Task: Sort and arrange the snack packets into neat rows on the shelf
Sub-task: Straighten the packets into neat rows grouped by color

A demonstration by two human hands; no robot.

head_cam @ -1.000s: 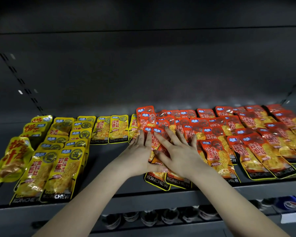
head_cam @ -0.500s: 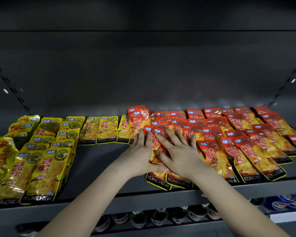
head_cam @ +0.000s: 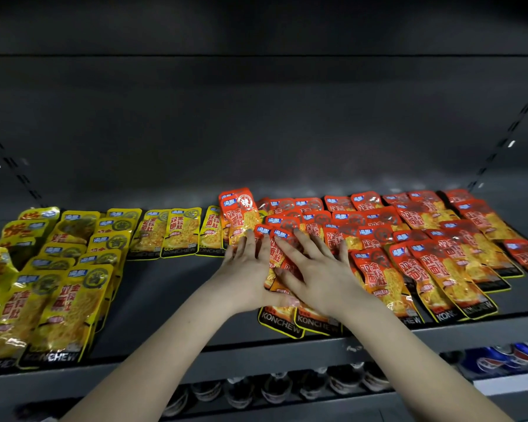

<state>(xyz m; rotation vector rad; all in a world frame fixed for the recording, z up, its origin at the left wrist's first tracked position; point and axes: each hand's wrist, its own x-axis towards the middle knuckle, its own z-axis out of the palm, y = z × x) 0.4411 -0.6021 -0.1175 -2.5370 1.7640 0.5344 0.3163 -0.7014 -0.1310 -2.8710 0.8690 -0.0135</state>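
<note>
Currently both hands lie flat on the red stack at frame centre. Left hand (head_cam: pixel 247 269) and right hand (head_cam: pixel 320 277) sit side by side, palms down, fingers straight and fanned over a two-wide column of red packets (head_cam: pixel 279 322). Thumbs meet at the near edge; touching or overlapping, cannot tell. Nothing pinched, nothing lifted. The column runs from the shelf (head_cam: pixel 195 356) lip back toward the rear wall, packets shingled, the front pair reaching the lip. Other red packets (head_cam: pixel 427 269) fill centre right to the right edge in slanted, overlapping lines, not square to the lip. One tall red packet (head_cam: pixel 241 213), just above the left fingertips, stands higher than its neighbours and seems to lean. Yellow packets (head_cam: pixel 70 303) lie lower left in shingled columns, with a short yellow row (head_cam: pixel 177 233) at mid left; a bare strip of shelf lies between the lower yellow and red columns. Judgement: colours look sorted already, and the step in hand is flattening and squaring the leftmost red column. Next move likely calls for even, flat pressure to slide that column true to the lip, then a shift right to the slanted lines. Glossy packets will probably skid over one another, so a light push with both edges guided.
</note>
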